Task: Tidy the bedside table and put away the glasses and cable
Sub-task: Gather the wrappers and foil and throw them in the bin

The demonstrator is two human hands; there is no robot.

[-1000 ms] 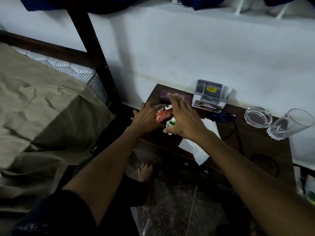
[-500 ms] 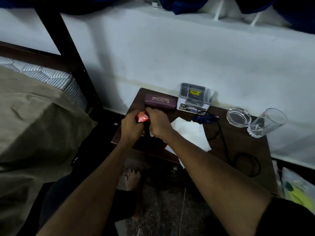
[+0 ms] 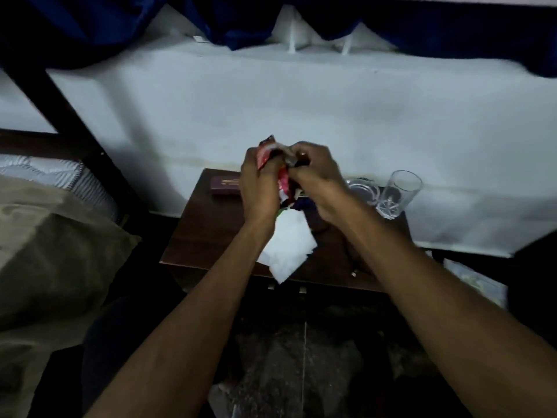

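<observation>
Above the back edge of the bedside table (image 3: 193, 236), both hands are raised together and work on a bunch of crumpled wrappers (image 3: 281, 184). The left hand (image 3: 260, 188) has its fingers curled round the red and white wrappers, and the right hand (image 3: 316, 176) pinches the top of the same bunch from the other side, its fingers bent tight. The bunch hangs between the two palms, with its long axis about upright, the red end on top.

Behind the left hand, on the far left part of the table near the wall, lies the maroon glasses case (image 3: 226, 186). Its long axis runs along the wall, left to right. The left hand is nearer to it; the right hand would have to cross over. I cannot tell if the glasses are inside the case, they are not visible.

Under the right forearm, on the right part of the table, a piece of the dark cable (image 3: 351, 257) shows, but most of it is hidden by the arm. So the right hand is the closer one for the cable.

Below the hands, in the middle of the table and hanging over its front edge, a white tissue (image 3: 287, 245) lies flat. At the far right, beside the wall, stand a glass ashtray (image 3: 363, 188) and a drinking glass (image 3: 396, 194), just beside each other.

My judgement: the wrappers must leave the hands first, then the case and cable are still to put away
</observation>
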